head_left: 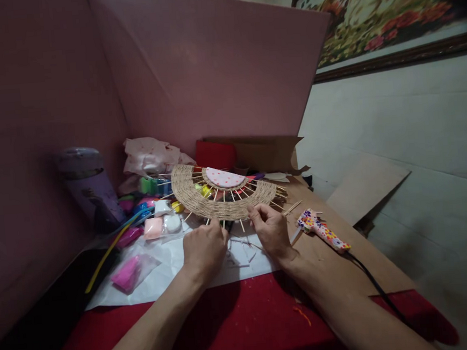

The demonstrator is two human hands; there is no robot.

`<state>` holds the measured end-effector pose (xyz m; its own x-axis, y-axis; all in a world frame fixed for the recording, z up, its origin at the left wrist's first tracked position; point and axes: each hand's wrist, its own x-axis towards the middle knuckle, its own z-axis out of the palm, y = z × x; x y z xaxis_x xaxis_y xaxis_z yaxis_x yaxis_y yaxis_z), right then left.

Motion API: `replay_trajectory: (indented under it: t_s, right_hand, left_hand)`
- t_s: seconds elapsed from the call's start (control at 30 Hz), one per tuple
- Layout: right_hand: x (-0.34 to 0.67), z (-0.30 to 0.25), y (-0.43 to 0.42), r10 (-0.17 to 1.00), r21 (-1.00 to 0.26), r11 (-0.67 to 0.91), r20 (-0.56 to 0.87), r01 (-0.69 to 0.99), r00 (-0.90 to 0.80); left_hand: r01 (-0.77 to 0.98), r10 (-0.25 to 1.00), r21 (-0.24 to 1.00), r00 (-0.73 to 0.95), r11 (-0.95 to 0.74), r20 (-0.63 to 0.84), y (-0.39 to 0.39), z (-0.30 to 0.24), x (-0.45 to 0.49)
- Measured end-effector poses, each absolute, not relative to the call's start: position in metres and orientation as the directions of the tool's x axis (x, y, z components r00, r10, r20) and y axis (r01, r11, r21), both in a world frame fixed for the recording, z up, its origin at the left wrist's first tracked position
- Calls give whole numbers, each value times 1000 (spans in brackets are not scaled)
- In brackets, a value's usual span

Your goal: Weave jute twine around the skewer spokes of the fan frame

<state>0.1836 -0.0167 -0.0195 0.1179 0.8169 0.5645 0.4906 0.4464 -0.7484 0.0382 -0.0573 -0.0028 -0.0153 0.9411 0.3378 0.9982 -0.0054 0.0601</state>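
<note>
A half-round woven twine fan [207, 208] is held up in front of me, its band of brown cord threaded over thin wooden sticks that fan outward. At its centre sits a pale half-disc with reddish dots [224, 178]. My left hand [205, 248] is closed at the lower edge of the woven band, near the stick ends. Thumb and fingers of my right hand [271, 230] pinch the band's lower right edge. Just what lies between the left fingers is partly hidden.
Clay packets [153, 228] and a pink packet [127, 273] lie left on white paper [145, 292]. A lilac tumbler [91, 189] stands behind them. At right, a flower-patterned glue gun [322, 230] with a black cord rests on cardboard [370, 264]. Pink panels [208, 63] rise behind.
</note>
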Motion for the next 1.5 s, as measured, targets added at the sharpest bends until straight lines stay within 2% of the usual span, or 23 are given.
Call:
replay_trajectory:
  t_s: [0.07, 0.13, 0.27, 0.37, 0.47, 0.7, 0.87, 1.0, 1.2, 1.5]
  right_hand:
    - [188, -16, -18, 788, -574, 411, 614, 708, 40]
    - [190, -14, -21, 784, -415, 357, 621, 837, -27]
    - [184, -17, -32, 842, -165, 286, 513, 944, -166]
    - [178, -20, -39, 887, -56, 269, 403, 962, -225]
    - [174, -23, -40, 900, -36, 280, 359, 959, -249]
    - [173, -23, -36, 912, -65, 222, 366, 973, -184]
    - [170, -24, -40, 900, -75, 273, 372, 959, -227]
    - [166, -27, -44, 893, -61, 302, 368, 951, -260]
    - [164, -27, -49, 894, -47, 323, 343, 945, -288]
    - [164, -29, -49, 887, -44, 340, 348, 939, -305]
  left_hand:
    - [998, 944, 55, 6, -26, 329, -57, -5, 39]
    - [998, 946, 48, 32, -50, 322, -57, -7, 41]
    - [997, 940, 44, 52, -71, 337, -58, -10, 45]
    - [998, 921, 44, 23, -44, 388, -56, -12, 46]
    - [998, 896, 42, 31, -56, 443, -55, -15, 46]
    - [992, 858, 59, 64, -109, 510, -55, -20, 45]
    - [984, 786, 66, 93, -167, 611, -54, -20, 43]
    - [970, 718, 14, 171, -244, 674, -50, -20, 40]
    - [956, 693, -50, 245, -290, 678, -40, -21, 37]
    - [941, 687, -69, 290, -330, 667, -34, -22, 37]
